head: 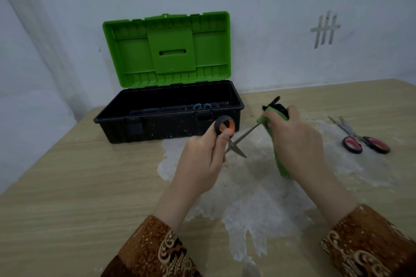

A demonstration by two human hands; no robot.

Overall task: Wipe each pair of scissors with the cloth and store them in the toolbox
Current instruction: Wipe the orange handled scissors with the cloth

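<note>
My left hand [202,162] grips a pair of scissors with orange-and-black handles [225,127], its blades spread open above the table. One blade runs up to the right into a green cloth [279,164] that my right hand [290,137] grips, wrapped around that blade's end. The black toolbox [157,128] stands behind my left hand with its green lid [166,49] upright. Blue scissor handles [201,105] show inside it. Another pair with pink-and-black handles [364,143] lies on the table at the right.
A rough white patch [247,198] covers the wooden table under and in front of my hands. The wall stands right behind the toolbox. Bare wood stretches to the left and front left.
</note>
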